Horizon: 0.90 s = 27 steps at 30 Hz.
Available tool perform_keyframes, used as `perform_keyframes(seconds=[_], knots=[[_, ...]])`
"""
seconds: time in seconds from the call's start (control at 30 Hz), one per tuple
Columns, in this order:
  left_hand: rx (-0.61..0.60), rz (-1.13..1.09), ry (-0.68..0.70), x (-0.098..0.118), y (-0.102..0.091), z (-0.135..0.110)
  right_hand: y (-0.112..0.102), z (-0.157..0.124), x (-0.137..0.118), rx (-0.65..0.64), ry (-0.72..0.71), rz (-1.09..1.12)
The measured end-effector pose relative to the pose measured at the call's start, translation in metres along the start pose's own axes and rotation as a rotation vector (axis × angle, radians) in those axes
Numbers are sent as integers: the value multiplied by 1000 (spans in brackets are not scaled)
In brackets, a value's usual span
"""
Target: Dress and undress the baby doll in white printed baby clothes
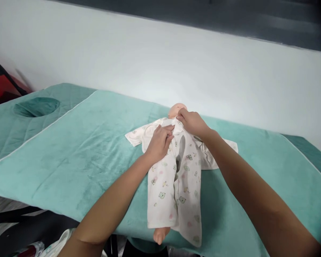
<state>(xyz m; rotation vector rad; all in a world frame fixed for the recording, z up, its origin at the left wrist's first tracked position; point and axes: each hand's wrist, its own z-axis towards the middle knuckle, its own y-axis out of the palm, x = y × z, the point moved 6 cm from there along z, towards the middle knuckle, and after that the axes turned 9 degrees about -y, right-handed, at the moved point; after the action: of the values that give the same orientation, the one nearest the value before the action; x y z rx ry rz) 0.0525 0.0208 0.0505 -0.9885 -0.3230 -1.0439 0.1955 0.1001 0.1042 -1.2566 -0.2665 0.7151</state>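
A baby doll lies on its back on a teal towel, head towards the wall, one bare foot sticking out near me. It wears a white printed romper, open down the front. My left hand pinches the left flap of the romper at the doll's chest. My right hand grips the other flap by the neckline, just under the doll's chin. Both hands are closed on the cloth, close together.
The towel covers a teal padded table with a round face hole at the far left. A white wall runs behind. A red and black object sits at the left edge. Dark chair parts and some packaging lie below the near edge.
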Motion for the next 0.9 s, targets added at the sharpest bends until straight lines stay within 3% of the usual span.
perform_keyframes(seconds=[0.13,0.23,0.37,0.53,0.63,0.77,0.9], knots=[[36,-12,4,-2,-3,-2,10,23,-5,-82,-61,-68],[173,35,-50,-9,-16,-3,21,24,-4,-82,-27,-18],[325,45,-260,-26,-31,-5,25,0,4,181,145,344],[139,-62,-400,-39,-23,0,28,-45,23,551,233,645],[166,-127,-396,-46,-27,4,29,-66,36,652,261,638],[59,-96,-336,-53,-23,12,28,-81,46,548,305,516],[40,-17,-402,-60,-20,12,24,-87,45,348,271,561]])
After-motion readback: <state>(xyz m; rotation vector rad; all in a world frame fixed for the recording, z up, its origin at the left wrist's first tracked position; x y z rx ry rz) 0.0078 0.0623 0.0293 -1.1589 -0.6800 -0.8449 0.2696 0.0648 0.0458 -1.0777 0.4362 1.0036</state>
